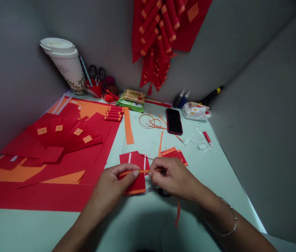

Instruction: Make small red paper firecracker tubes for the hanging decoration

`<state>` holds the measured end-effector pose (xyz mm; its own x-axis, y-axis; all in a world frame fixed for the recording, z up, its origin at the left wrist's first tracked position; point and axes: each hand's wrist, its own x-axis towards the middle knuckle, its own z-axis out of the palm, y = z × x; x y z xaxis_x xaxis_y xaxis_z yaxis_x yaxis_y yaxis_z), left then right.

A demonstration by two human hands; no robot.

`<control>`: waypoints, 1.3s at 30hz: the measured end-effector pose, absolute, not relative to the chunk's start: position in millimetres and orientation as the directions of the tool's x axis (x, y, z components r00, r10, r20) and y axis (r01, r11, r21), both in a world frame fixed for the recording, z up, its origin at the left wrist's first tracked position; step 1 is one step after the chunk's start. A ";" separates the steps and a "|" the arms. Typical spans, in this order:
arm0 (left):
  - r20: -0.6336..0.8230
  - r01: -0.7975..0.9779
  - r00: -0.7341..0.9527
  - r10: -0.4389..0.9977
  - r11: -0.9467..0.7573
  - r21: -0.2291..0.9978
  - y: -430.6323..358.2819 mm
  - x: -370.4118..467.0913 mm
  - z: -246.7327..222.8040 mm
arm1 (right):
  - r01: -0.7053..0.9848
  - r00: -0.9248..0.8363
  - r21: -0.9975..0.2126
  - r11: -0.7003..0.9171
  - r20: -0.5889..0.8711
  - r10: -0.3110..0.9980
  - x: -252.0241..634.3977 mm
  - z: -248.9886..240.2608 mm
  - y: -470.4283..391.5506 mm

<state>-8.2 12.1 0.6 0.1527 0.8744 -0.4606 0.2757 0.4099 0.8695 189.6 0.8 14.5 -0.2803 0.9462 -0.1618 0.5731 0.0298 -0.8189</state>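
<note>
A narrow orange paper strip (143,171) is stretched between my two hands over red paper pieces (137,185), one of which has an orange band along its near edge. My left hand (120,178) pinches the strip with its thumb on top. At the other end, my right hand (173,176) closes finger and thumb on the strip; its fingertips are partly hidden. Scissors (163,192) lie partly covered beneath my right hand. More red pieces with orange bands (174,154) sit just beyond it, and a loose orange strip (178,212) lies on the near side.
Red and orange sheets (85,175) cover the left side. Small red rolls (113,114), a phone (174,121), golden rings (147,121) and a glue bottle (182,100) lie farther back. A tall cup (68,70) stands back left. Red paper firecrackers (161,31) hang on the wall.
</note>
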 end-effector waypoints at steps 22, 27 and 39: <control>-0.387 0.345 0.153 0.909 0.318 0.883 10.9 -6.0 2.1 | 0.566 -0.272 -0.824 -0.029 -0.220 0.937 188.4 14.6 1.0; -0.358 0.374 0.150 0.922 0.282 0.883 10.9 -5.5 3.1 | 0.576 -0.280 -0.817 -0.016 -0.215 0.936 189.9 13.2 1.3; -0.263 0.385 0.260 0.929 0.150 0.911 5.4 -3.4 -4.3 | 0.614 -0.342 -0.781 0.111 -0.137 0.930 195.0 26.6 2.4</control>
